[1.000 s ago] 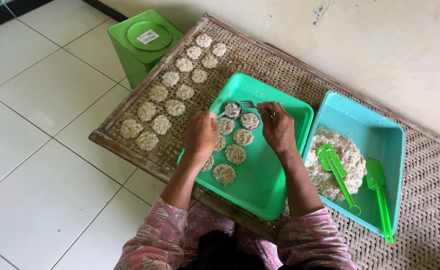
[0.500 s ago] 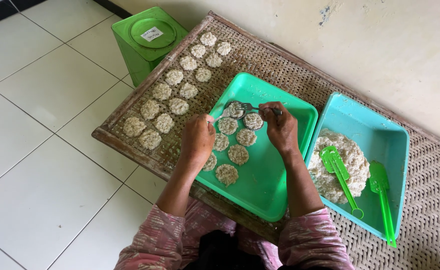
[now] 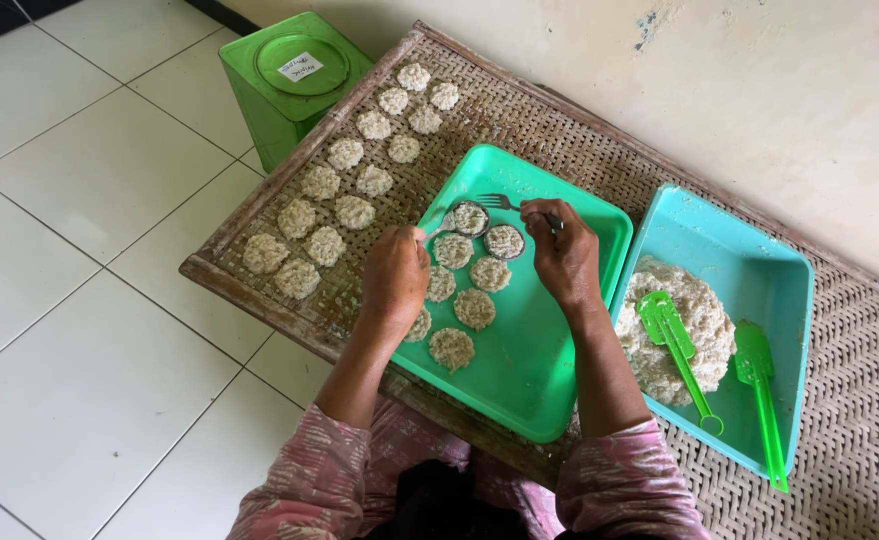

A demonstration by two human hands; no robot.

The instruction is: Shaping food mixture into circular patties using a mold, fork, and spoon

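A green tray (image 3: 550,370) lies on a woven mat and carries several flat round rice cakes (image 3: 475,308). My left hand (image 3: 395,280) is closed on the thin metal handle of a small round mould (image 3: 468,217) filled with rice at the tray's far end. My right hand (image 3: 563,255) grips a metal fork (image 3: 500,203) whose tines point at that mould. A second filled round mould (image 3: 505,241) sits just beside it, under my right hand's fingers.
More rice cakes (image 3: 355,212) lie in rows on the woven bamboo mat (image 3: 580,140). A turquoise tub (image 3: 760,250) to the right holds loose rice (image 3: 695,310) and two green plastic tools (image 3: 675,345). A green tin (image 3: 290,80) stands on the tiled floor at the far left, by a wall.
Both hands stay over the far end of the green tray with only small shifts. The camera view has moved a little.
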